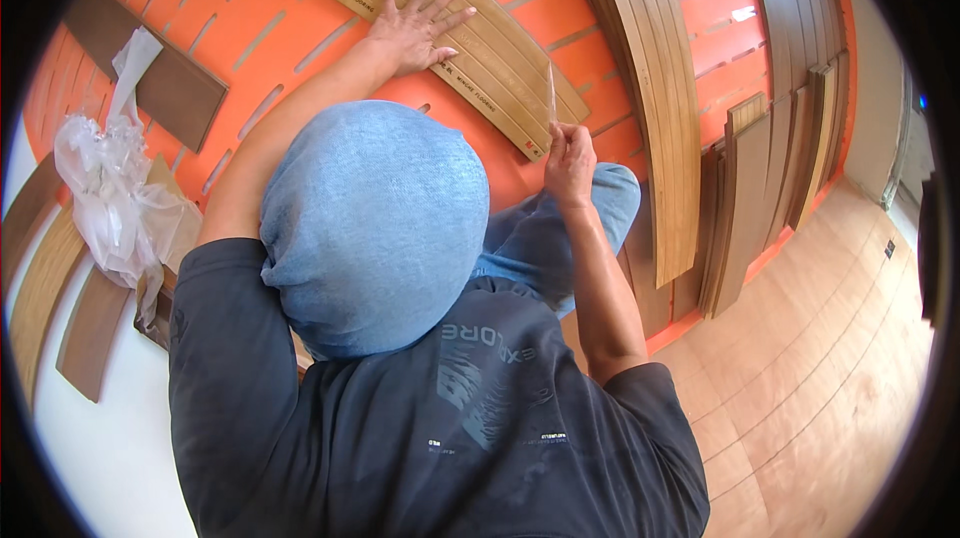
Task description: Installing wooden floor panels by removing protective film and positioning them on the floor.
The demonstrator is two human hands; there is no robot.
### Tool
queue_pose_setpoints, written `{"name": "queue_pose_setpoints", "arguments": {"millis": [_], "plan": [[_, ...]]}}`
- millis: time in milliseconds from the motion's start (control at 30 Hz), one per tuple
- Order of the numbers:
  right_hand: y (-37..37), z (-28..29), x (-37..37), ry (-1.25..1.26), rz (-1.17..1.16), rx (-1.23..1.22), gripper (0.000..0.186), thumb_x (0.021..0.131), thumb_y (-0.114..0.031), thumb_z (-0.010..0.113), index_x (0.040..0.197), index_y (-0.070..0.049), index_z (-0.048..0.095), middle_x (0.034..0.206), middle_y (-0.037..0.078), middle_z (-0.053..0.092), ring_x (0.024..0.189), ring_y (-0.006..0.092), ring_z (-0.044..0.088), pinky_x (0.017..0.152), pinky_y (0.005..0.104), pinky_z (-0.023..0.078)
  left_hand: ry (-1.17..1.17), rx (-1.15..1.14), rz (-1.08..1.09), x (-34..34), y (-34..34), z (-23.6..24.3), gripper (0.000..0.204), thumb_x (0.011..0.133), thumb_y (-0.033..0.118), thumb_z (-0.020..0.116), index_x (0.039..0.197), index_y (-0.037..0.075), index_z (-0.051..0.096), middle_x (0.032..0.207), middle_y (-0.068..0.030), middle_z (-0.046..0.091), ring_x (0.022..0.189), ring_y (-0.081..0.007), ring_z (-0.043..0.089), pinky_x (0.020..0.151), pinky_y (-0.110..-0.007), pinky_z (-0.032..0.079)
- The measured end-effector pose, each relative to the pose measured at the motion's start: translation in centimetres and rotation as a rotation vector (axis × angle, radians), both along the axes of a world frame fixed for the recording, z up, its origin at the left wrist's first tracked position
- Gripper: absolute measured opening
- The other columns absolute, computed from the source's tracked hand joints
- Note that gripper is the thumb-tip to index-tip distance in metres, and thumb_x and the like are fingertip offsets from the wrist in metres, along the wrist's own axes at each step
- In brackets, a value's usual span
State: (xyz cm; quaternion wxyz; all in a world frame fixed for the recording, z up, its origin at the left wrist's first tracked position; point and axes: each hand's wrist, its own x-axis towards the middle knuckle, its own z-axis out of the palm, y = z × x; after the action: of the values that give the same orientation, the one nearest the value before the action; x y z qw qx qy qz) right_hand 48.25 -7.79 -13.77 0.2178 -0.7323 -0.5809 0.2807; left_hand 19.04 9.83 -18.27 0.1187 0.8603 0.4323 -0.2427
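Note:
My left hand (425, 26) lies flat with its fingers spread on a brown flooring plank (490, 63). This plank has lengthwise grooves and printed marks, and rests on an orange slotted underlay sheet (335, 46). Close to the plank's near right end, my right hand (570, 166) is closed around a slim, pale, pointed strip (552, 98) that stands up from the fingers. Its exact kind I cannot make out, nor whether its tip touches the plank. My bent knee (375, 228) in blue denim fills the middle and hides the floor beneath.
Stacked planks (650, 88) lie to the right, with darker boards (805, 8) beyond. A dark plank (165, 83) and crumpled clear plastic wrapping (105, 178) are at the left. More boards (95, 333) lie lower left. Wooden floor (800, 368) stretches at the lower right.

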Motion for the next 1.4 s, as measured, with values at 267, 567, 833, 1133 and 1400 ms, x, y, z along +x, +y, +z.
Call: {"name": "queue_pose_setpoints", "arguments": {"millis": [267, 567, 833, 1133, 1400], "plan": [[1.2, 1.8, -1.6, -0.041, -0.082, -0.194, 0.021, 0.099, -0.018, 0.067, 0.096, 0.001, 0.058, 0.091, 0.022, 0.066, 0.087, 0.0402, 0.066, 0.077, 0.0465, 0.053, 0.001, 0.038, 0.002, 0.0, -0.3, -1.2, 0.068, 0.104, 0.070, 0.023, 0.165, 0.045, 0.004, 0.174, 0.0099, -0.011, 0.159, -0.0280, -0.017, 0.117, -0.079, -0.005], [5.8, -3.9, 0.1, -0.205, -0.362, -0.180, 0.059, 0.085, -0.039, 0.085, 0.109, 0.003, 0.052, 0.092, 0.019, 0.066, 0.086, 0.0320, 0.065, 0.078, 0.0423, 0.052, -0.049, 0.076, 0.011, 0.4, 0.1, -1.7, 0.070, 0.103, 0.072, 0.025, 0.165, 0.045, 0.006, 0.175, 0.0093, -0.009, 0.160, -0.0283, -0.014, 0.117, -0.079, -0.003], [6.5, -6.1, -1.2, 0.092, -0.288, -0.167, 0.037, 0.093, -0.026, 0.079, 0.109, 0.000, 0.059, 0.076, 0.008, 0.067, 0.067, 0.0137, 0.061, 0.066, 0.0325, 0.051, -0.018, 0.053, 0.031, 0.4, 0.1, -1.4, 0.069, 0.104, 0.070, 0.027, 0.165, 0.046, 0.006, 0.174, 0.0094, -0.009, 0.160, -0.0278, -0.013, 0.117, -0.079, 0.002], [5.4, -4.4, -3.6, 0.349, -0.181, -0.104, 0.023, 0.099, -0.019, 0.072, 0.100, -0.001, 0.058, 0.076, 0.004, 0.064, 0.065, 0.0089, 0.054, 0.058, 0.0280, 0.046, 0.011, 0.082, 0.021, 0.5, -0.2, -2.1, 0.071, 0.102, 0.071, 0.031, 0.164, 0.048, 0.004, 0.174, 0.0110, -0.009, 0.160, -0.0257, -0.011, 0.116, -0.079, 0.006], [4.8, -0.1, -7.9, 0.480, -0.187, -0.094, 0.020, 0.101, -0.015, 0.068, 0.102, 0.000, 0.056, 0.075, 0.000, 0.058, 0.066, 0.0069, 0.051, 0.057, 0.0265, 0.044, 0.024, 0.111, 0.014, 0.4, -0.1, -1.8, 0.073, 0.100, 0.076, 0.024, 0.164, 0.048, 0.005, 0.174, 0.0108, -0.009, 0.160, -0.0268, -0.011, 0.116, -0.081, 0.005]]}}
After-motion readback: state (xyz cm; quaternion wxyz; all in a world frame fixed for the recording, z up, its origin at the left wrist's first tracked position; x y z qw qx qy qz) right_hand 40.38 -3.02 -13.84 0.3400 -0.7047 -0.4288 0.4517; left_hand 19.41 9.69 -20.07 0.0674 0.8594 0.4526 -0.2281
